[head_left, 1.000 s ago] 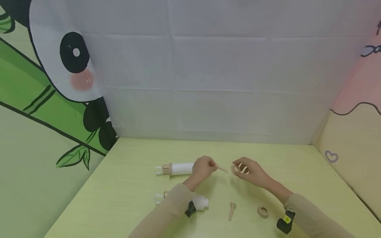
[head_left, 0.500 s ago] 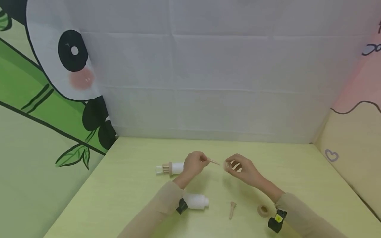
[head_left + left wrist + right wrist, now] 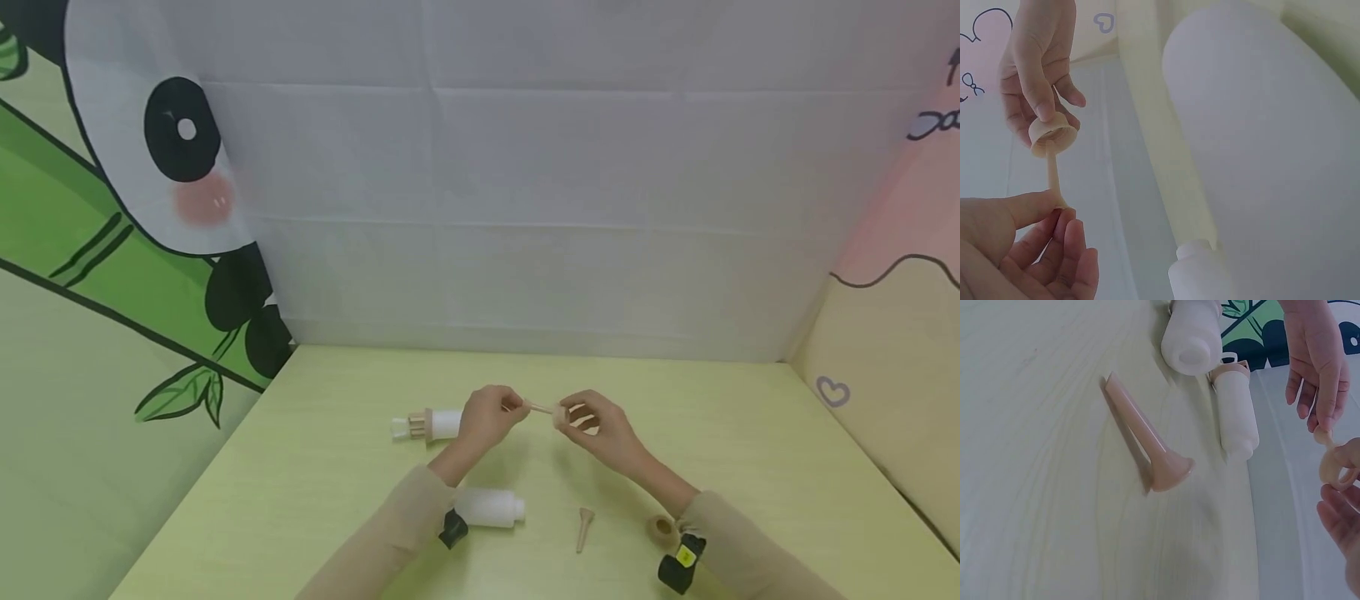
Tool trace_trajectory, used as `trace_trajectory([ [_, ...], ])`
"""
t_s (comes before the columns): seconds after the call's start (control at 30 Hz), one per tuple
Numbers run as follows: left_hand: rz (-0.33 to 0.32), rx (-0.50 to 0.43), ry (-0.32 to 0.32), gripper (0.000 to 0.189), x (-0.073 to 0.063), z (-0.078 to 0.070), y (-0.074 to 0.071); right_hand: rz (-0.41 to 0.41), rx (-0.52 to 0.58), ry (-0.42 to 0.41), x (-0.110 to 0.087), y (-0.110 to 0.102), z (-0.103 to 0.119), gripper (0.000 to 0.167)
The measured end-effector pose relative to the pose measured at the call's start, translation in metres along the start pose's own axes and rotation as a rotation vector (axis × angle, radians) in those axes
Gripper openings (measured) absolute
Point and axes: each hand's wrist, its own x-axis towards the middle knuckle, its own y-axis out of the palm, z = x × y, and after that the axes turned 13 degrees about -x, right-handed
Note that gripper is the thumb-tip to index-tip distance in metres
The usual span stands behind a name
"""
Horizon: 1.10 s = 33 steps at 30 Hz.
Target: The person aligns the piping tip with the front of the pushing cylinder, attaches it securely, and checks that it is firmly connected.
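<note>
Between thumb and fingertips, my left hand [image 3: 486,415] pinches a slim beige tube [image 3: 1053,172] by its flared end. My right hand [image 3: 606,427] grips a beige screw ring [image 3: 1039,132], its hollow side facing the tube. In the left wrist view the tube's thin tip overlaps the ring's opening. Both hands are raised over the table. A second beige tube [image 3: 1141,428] with a flared end lies on the table below them. Another beige ring [image 3: 662,531] rests flat near the right wrist, partly covered by the wrist camera in the head view.
A white bottle [image 3: 491,508] lies on its side under the left forearm. Farther back lies another white bottle [image 3: 447,424] with a beige collar and a clear end piece, partly hidden by the left hand. A pale cloth wall [image 3: 540,250] bounds the table's back edge.
Both hands have shifted left, and the gap between tube and ring has closed: the tube's tip now meets the ring. The loose tube and ring on the table stay put.
</note>
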Motion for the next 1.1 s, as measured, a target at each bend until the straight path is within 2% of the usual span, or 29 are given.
trace_trajectory([
  [0.17,0.009,-0.021,0.04,0.014,-0.002,0.002,0.0,0.007,0.027,0.022,0.003,0.0,0.009,0.028],
  [0.43,0.009,-0.042,0.056,0.015,-0.001,0.005,0.0,0.016,0.074,0.068,0.004,0.006,0.004,0.029],
  [0.67,-0.014,-0.055,0.057,0.016,0.0,0.006,0.001,0.013,0.098,0.064,0.004,0.007,0.005,0.029],
  [0.83,-0.001,-0.084,0.06,0.016,-0.001,0.004,0.002,0.013,0.111,0.069,0.006,0.007,0.007,0.03],
  [1.1,0.005,-0.115,0.1,0.015,-0.003,0.002,0.003,-0.022,0.088,0.046,0.007,0.009,0.006,0.029],
])
